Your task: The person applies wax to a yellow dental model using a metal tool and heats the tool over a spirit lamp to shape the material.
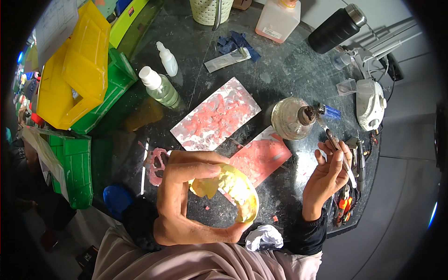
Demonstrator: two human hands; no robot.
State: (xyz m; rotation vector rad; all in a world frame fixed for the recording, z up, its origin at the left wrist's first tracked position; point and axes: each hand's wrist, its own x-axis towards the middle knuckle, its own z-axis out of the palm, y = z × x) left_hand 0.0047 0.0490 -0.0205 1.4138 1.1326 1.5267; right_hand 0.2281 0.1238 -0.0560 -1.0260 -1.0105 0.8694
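Note:
My left hand (184, 210) grips a yellow horseshoe-shaped dental cast (247, 196) between thumb and fingers, low in the middle. At the right, my right hand (329, 175) holds a thin metal spatula (345, 165), its upper tip beside the dark top of a glass burner (284, 121). I cannot make out a flame. A card smeared with pink wax (261, 156) lies behind the cast, with a second pink-spattered card (214, 112) farther back. A white dental cast (263, 238) rests at the near edge, and a pink lattice piece (156, 165) lies left of my left hand.
Yellow (88, 51) and green bins (74, 172) crowd the left. Bottles (161, 91), a pink-liquid jug (275, 23) and a black flask (333, 32) stand behind. A white device (368, 105) and pliers (344, 205) are along the right edge. Part of another person shows far left.

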